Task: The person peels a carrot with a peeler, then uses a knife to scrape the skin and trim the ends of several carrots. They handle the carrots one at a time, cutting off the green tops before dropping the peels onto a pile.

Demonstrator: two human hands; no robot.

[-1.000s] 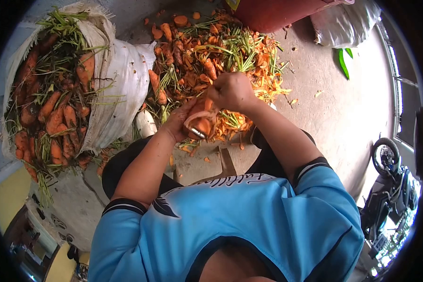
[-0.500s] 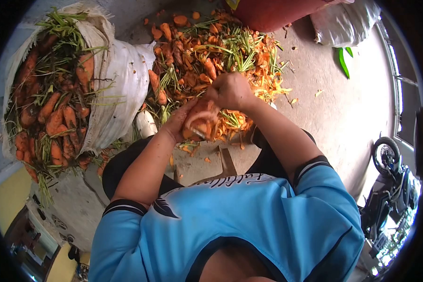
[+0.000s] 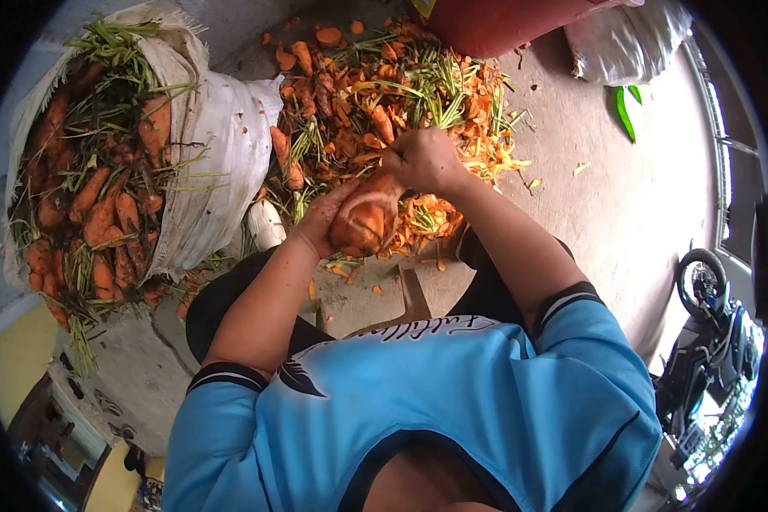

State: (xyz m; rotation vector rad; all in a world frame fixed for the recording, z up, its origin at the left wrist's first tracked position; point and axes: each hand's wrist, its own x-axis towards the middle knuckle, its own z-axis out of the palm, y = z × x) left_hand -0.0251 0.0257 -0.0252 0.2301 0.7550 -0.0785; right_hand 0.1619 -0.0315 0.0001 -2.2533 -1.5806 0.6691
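Note:
A thick orange carrot (image 3: pixel 358 232) lies in my left hand (image 3: pixel 320 220), whose fingers are wrapped round its side. My right hand (image 3: pixel 431 162) is closed in a fist over the carrot's far end. From the fist a peeler (image 3: pixel 374 199) reaches along the carrot; its curved frame is blurred and its handle is hidden by the fingers. Below and beyond both hands spreads a heap of orange peelings (image 3: pixel 465 149) mixed with green stalks and carrot pieces.
An open white sack (image 3: pixel 226 141) full of unpeeled carrots (image 3: pixel 102 213) lies at the left. A red tub (image 3: pixel 495 26) and another white sack (image 3: pixel 627 43) stand at the back. Green leaves (image 3: pixel 625 115) lie on the concrete floor. A motorcycle (image 3: pixel 717 350) is at the far right.
The peeler has moved from the carrot's near end back toward its far end, and the right fist has shifted slightly. The left hand stays around the carrot.

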